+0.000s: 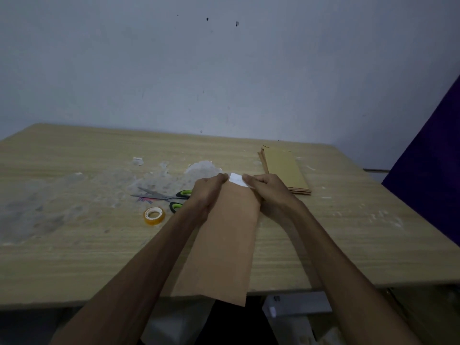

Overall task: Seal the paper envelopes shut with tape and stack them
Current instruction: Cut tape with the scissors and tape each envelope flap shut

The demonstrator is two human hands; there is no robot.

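Wooden table (74, 257) set against a pale wall (224, 70). A long brown envelope (224, 245) lies lengthwise between the forearms, its near end overhanging the table edge. A stack of envelopes (286, 168) rests at far right. Left hand (207, 192) and right hand (271, 192), close together, each pinch the envelope's far end beside a white strip (236, 179). Left of the hands lie green-handled scissors (164, 196), and nearer, a tape roll (154, 215).
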